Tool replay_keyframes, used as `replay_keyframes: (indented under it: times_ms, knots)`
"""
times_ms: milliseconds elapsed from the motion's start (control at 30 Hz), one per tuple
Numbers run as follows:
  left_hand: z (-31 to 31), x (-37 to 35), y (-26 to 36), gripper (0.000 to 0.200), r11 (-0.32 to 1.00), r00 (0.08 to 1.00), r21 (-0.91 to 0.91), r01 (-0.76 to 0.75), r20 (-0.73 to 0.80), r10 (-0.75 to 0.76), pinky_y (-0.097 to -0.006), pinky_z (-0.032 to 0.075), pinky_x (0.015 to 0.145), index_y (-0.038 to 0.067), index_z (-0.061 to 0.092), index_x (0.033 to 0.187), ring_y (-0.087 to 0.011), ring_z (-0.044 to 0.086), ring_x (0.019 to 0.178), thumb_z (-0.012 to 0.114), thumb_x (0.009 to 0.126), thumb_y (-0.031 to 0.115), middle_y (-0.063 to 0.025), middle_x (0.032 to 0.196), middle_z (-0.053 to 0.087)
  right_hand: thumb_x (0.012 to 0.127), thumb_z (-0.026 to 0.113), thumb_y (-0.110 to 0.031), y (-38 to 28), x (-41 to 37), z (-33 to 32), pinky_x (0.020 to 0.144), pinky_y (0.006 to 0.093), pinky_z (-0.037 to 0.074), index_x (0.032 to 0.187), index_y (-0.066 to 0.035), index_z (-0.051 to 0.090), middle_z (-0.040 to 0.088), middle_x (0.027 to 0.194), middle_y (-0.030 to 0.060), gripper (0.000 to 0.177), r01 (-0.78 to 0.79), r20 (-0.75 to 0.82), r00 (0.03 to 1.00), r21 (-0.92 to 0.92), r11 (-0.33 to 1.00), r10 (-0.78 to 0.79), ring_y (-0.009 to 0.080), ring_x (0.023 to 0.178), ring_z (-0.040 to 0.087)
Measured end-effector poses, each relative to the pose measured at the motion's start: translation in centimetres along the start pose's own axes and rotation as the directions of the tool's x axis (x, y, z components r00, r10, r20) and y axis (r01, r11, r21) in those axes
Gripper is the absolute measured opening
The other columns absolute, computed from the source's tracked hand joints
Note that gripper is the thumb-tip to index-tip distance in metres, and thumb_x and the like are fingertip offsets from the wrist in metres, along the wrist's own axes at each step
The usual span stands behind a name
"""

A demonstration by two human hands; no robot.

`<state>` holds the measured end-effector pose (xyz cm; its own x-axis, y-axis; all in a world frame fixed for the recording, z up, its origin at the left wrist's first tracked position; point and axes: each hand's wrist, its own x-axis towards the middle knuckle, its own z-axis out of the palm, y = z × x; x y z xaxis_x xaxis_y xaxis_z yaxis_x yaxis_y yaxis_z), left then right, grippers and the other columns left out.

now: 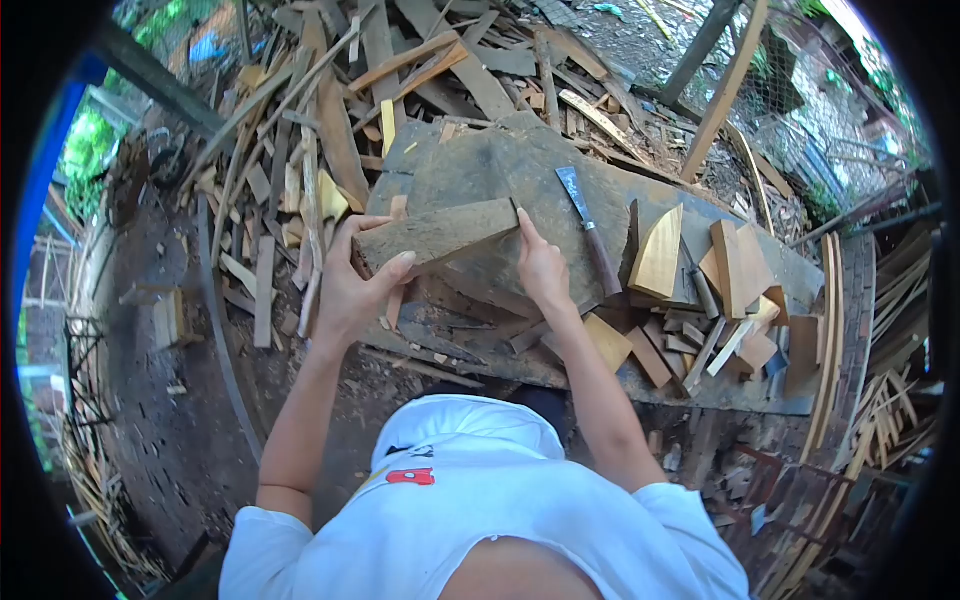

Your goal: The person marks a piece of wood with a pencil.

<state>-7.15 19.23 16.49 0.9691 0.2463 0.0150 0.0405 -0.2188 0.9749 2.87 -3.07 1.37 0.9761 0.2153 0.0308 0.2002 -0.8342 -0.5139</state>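
A brown wooden block [440, 236] is held up over the worktable [490, 165], tilted a little higher at its right end. My left hand [362, 275] grips its left end, thumb on the near side and fingers behind. At the right end, my right hand [541, 265] pinches the corner beside a thin dark edge; whether that edge is a separate piece I cannot tell. To the right of my right hand, a large blade with a dark wooden handle [600, 262] lies on the table. Under the block, a narrow reddish strip of wood [396, 303] partly shows.
Cut wood pieces [735, 270] and a pale angled block [658, 255] stand at the table's right, with a dark-handled tool [703, 292] between them. Scrap wood [330, 130] is heaped beyond and left of the table. A slanted post [725, 90] rises at the back right.
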Motion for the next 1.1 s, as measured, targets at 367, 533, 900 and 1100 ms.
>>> replay_keyframes:
  times_ms: [367, 533, 900, 1100]
  knots:
    - [-2.2, 6.5, -0.6, 0.039, 0.989, 0.983, 0.076, -0.125, 0.144, 0.113, -0.0287, 0.047, 0.085, 0.002, 0.055, 0.113, -0.0142, 0.058, 0.095, 0.072, 0.080, 0.015, -0.0080, 0.101, 0.062, 0.093, 0.046, -0.017, -1.6, 0.7, 0.1, 0.065, 0.0538, 0.053, 0.143, -0.029, 0.042, 0.068, 0.087, 0.0227, 0.052, -0.167, 0.001, 0.986, 0.184, 0.969, 0.169, 0.0437, 0.076, 0.066]
    - [-2.0, 6.9, -0.3, 0.037, 0.970, 0.980, 0.173, -0.171, 0.126, 0.151, -0.0271, 0.046, 0.084, 0.003, 0.056, 0.112, -0.0131, 0.056, 0.093, 0.068, 0.079, 0.015, -0.0058, 0.099, 0.059, 0.090, 0.044, -0.010, -4.8, -1.9, -0.6, 0.070, 0.0556, 0.053, 0.146, -0.022, 0.036, 0.066, 0.084, 0.0275, 0.058, -0.065, 0.063, 0.997, 0.206, 0.976, 0.053, 0.0460, 0.076, 0.066]
    - [-0.8, 5.3, 0.0, 0.033, 0.971, 0.989, 0.192, -0.146, 0.047, 0.139, -0.0279, 0.047, 0.083, 0.002, 0.056, 0.110, -0.0138, 0.057, 0.089, 0.065, 0.079, 0.010, -0.0075, 0.099, 0.060, 0.096, 0.040, -0.015, -4.8, -2.4, -2.2, 0.072, 0.0560, 0.050, 0.144, -0.021, 0.038, 0.063, 0.083, 0.0310, 0.049, -0.062, 0.096, 0.995, 0.309, 0.949, 0.034, 0.0480, 0.077, 0.064]
    - [-0.6, 4.5, 0.2, 0.032, 0.984, 0.995, 0.149, -0.102, 0.018, 0.100, -0.0283, 0.045, 0.086, 0.002, 0.056, 0.110, -0.0140, 0.057, 0.092, 0.066, 0.080, 0.009, -0.0064, 0.098, 0.060, 0.093, 0.043, -0.012, -1.0, 1.8, -0.2, 0.068, 0.0562, 0.051, 0.145, -0.020, 0.037, 0.064, 0.081, 0.0314, 0.053, -0.148, 0.053, 0.989, 0.224, 0.963, 0.140, 0.0483, 0.075, 0.064]
